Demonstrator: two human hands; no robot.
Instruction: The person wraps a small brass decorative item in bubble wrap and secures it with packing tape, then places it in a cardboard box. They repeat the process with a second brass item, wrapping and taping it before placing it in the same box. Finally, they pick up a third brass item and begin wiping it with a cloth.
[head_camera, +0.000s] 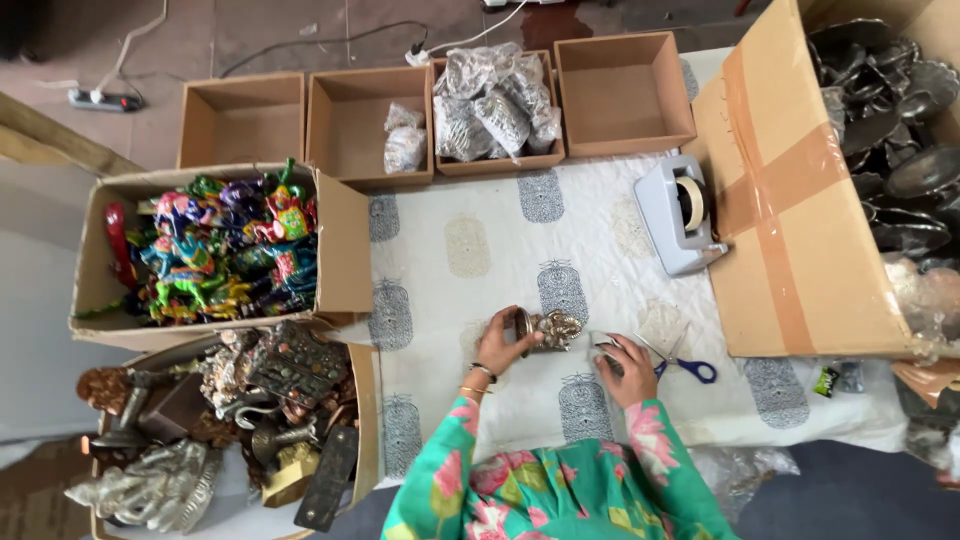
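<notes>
Here, the left hand (497, 345) grips a small metal figurine (553, 329) on the table (470, 290). Right of the figurine, the right hand (626, 368) pinches a clear plastic bag (603, 343); blue-handled scissors (680, 362) lie beyond it. Farther off stands the tape dispenser (682, 213).

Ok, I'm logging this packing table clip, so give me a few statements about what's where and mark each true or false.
1. The left hand holds a small metal figurine. True.
2. The scissors have red handles. False: the handles are blue, and they lie by the right hand.
3. All four small cardboard boxes at the far edge hold wrapped packets. False: only the two middle ones do, and the third box is the fullest.
4. A grey tape dispenser sits on the patterned cloth. True.
5. The box of colourful figures is to the person's left. True.
</notes>
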